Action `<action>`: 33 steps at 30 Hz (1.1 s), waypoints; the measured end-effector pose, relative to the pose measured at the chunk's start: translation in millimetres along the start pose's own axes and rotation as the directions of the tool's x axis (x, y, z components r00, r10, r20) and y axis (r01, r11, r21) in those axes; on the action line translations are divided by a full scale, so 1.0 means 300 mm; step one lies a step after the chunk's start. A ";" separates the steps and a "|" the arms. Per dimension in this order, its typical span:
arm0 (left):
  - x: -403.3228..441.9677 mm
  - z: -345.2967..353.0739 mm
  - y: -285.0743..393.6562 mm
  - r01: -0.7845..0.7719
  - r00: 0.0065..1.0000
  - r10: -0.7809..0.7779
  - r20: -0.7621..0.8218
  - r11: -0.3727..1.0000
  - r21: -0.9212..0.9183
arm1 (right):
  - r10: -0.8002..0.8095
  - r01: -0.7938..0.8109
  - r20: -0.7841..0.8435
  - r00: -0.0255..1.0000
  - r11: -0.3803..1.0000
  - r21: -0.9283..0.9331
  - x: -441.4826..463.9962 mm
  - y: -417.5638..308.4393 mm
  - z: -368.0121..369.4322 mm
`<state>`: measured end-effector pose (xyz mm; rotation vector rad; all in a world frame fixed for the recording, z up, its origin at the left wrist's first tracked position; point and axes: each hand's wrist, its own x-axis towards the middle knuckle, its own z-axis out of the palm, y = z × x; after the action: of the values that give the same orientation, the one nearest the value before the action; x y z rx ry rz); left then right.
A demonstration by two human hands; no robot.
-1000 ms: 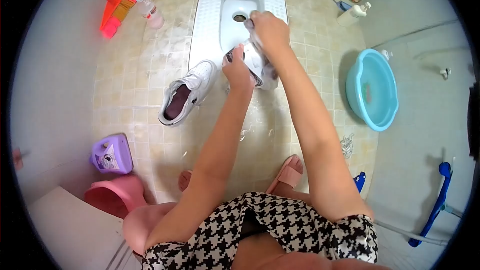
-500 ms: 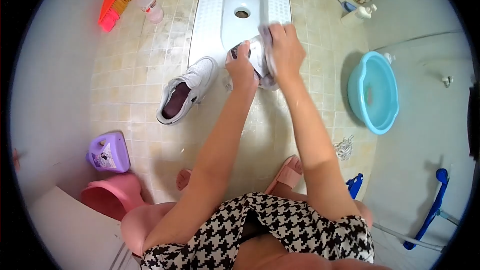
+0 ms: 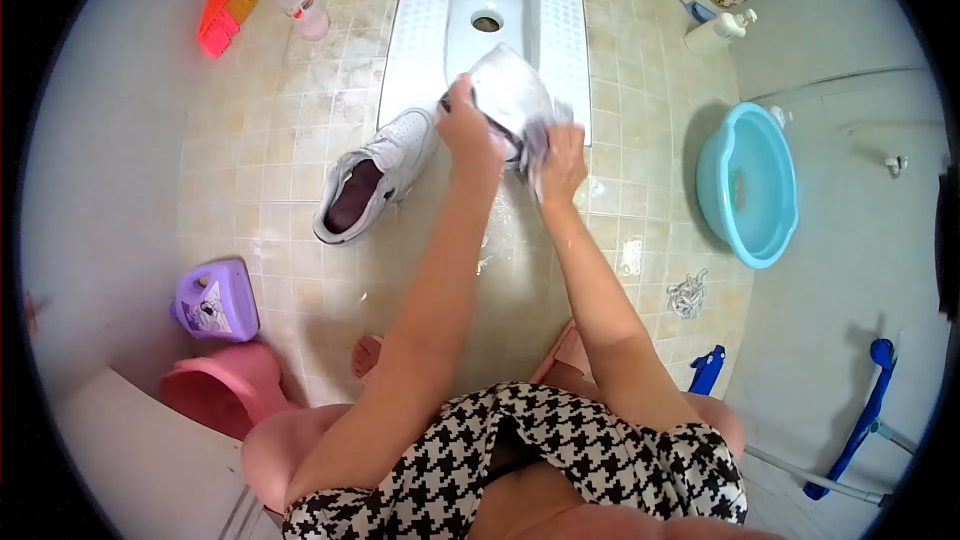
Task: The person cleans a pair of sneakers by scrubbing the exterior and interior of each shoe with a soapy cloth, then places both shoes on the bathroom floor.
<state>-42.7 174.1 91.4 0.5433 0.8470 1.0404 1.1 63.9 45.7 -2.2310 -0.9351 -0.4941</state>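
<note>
Over the front part of the squat toilet, my left hand point(image 3: 470, 135) grips a white shoe point(image 3: 512, 88) by its dark-edged opening. My right hand point(image 3: 562, 162) is closed on a wet greyish cloth point(image 3: 537, 145), pressed to the shoe's near right side. Part of the cloth is smeared by motion. A second white sneaker point(image 3: 385, 165) with a dark insole and no laces stands on the tiles, left of my left hand.
The squat toilet point(image 3: 400, 60) lies ahead. A turquoise basin point(image 3: 712, 180) and white laces point(image 3: 687, 295) are at right. A purple jug point(image 3: 232, 300), pink bucket point(image 3: 265, 380), clear bottle point(image 3: 305, 15) and orange broom point(image 3: 235, 0) stand at left. A pump bottle point(image 3: 712, 35) is far right.
My right hand with the cloth has moved down along the shoe, toward me. The shoe has turned, and more of its white surface shows. The sneaker on the floor stays put.
</note>
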 end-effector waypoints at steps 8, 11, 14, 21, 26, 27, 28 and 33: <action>0.024 -0.061 -0.017 0.075 0.995 -0.080 0.056 0.993 0.097 | 0.251 -0.248 0.024 0.968 0.930 0.270 -0.008 0.060 0.026; -0.030 -0.001 0.046 0.319 0.948 -0.316 0.048 0.929 -0.187 | -0.059 0.064 -0.025 0.998 0.943 0.325 0.181 -0.108 -0.028; -0.055 0.003 0.044 0.322 0.946 -0.316 0.074 0.943 -0.083 | -0.170 0.197 -0.172 0.970 0.969 0.152 0.249 -0.142 0.048; -0.051 -0.047 0.026 0.268 0.963 -0.267 0.029 0.950 -0.162 | 0.159 -0.159 -0.070 0.985 0.987 0.012 0.022 0.112 0.106; -0.068 -0.086 0.054 0.288 0.950 -0.280 0.136 0.957 -0.039 | -0.056 0.058 -0.022 0.998 0.989 0.139 0.182 -0.107 0.079; -0.067 -0.123 0.040 0.045 0.975 -0.088 0.205 0.977 0.207 | -0.053 0.059 -0.044 0.998 0.986 0.153 0.178 -0.070 0.083; -0.057 -0.162 0.013 -0.229 0.941 0.100 0.323 0.892 0.390 | 0.049 -0.040 -0.077 0.996 0.992 0.122 0.124 0.019 0.108; -0.102 -0.031 0.067 0.281 0.959 -0.281 -0.031 0.960 -0.016 | 0.591 -0.591 -0.041 0.806 0.807 0.021 -0.085 0.237 0.146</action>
<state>-68.4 154.9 111.4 0.3829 0.9171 0.7946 40.1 44.7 -30.3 -2.3356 -0.1725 -0.2421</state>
